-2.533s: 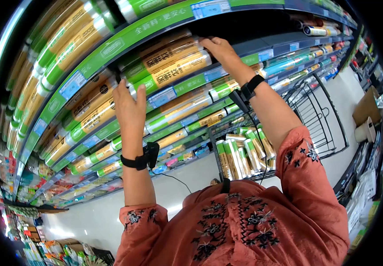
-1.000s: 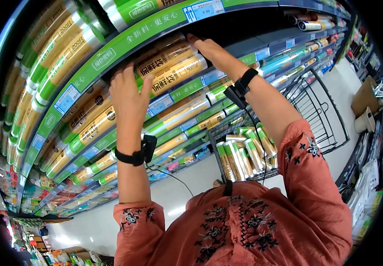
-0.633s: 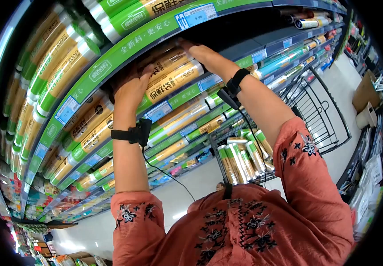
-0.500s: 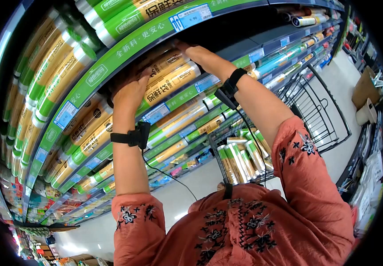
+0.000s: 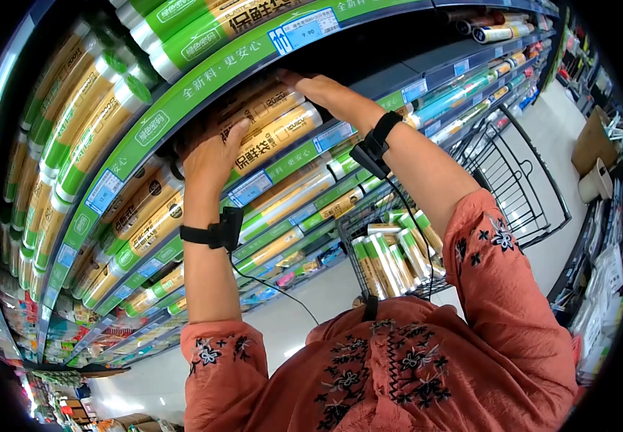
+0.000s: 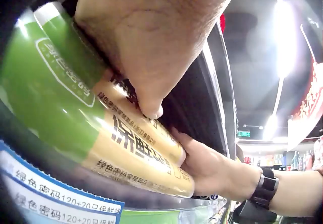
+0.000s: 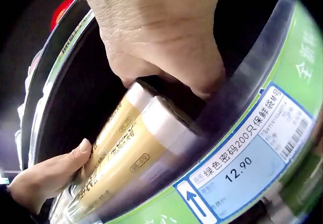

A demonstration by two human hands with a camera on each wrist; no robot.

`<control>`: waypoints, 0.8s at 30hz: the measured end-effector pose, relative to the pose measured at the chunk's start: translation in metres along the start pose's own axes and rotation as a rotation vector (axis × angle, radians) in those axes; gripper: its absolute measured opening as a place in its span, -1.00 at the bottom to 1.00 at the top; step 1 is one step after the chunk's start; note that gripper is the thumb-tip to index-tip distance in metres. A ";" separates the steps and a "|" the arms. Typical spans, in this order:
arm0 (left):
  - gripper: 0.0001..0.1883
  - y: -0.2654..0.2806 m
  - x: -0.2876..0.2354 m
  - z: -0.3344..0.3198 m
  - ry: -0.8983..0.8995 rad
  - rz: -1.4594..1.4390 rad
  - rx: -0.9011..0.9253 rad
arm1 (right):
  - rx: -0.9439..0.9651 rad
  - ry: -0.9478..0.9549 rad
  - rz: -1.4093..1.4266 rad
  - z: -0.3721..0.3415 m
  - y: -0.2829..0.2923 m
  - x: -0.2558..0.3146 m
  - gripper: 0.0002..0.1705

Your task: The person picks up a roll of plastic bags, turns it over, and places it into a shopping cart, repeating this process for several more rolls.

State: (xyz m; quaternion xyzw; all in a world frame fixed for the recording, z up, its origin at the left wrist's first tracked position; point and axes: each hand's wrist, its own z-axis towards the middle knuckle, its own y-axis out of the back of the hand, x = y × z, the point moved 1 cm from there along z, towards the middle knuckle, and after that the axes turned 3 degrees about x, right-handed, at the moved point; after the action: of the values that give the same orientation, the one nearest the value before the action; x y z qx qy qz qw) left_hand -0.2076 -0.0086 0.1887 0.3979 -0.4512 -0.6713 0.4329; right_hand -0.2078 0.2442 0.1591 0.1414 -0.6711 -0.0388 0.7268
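The left hand [image 5: 207,157] and right hand [image 5: 321,91] are at opposite ends of the rolls [image 5: 280,135] on the shelf [image 5: 398,73], I can't tell if they're gripping, probably tidying them, and next needs an even push

Head view's nicely lit but super fisheye: black corners, green shelf strip [image 5: 175,111] bending hard, glare on the floor [image 5: 149,378] at lower left. Left wrist has a ceiling light [image 6: 285,42] totally blown out upper right, glints on the nearest roll [image 6: 55,113]. Right wrist's dimmer, shelf recess [image 7: 70,103] nearly black.
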 end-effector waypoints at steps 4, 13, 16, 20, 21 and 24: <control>0.11 -0.002 0.002 0.001 0.036 0.033 0.120 | -0.001 -0.006 -0.035 0.012 0.002 -0.016 0.12; -0.23 0.007 0.006 0.012 -0.095 -0.038 -0.062 | -0.014 -0.009 -0.043 0.013 0.002 -0.016 0.04; -0.34 0.006 0.012 0.031 -0.194 -0.065 -0.217 | -0.073 -0.100 -0.080 0.019 0.002 -0.016 -0.02; -0.37 0.006 0.012 0.039 -0.212 -0.100 -0.190 | 0.021 -0.014 -0.056 0.022 0.009 -0.025 -0.08; -0.37 0.004 0.014 0.043 -0.224 -0.081 -0.200 | -0.002 -0.039 -0.046 0.027 0.006 -0.027 -0.08; -0.36 0.002 0.017 0.047 -0.230 -0.026 -0.215 | -0.042 -0.021 -0.008 0.026 0.004 -0.031 -0.05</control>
State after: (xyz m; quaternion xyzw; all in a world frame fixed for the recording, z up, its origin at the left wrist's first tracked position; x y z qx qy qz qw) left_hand -0.2558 -0.0127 0.2012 0.2756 -0.4180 -0.7626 0.4096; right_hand -0.2365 0.2519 0.1322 0.1282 -0.6773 -0.0571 0.7222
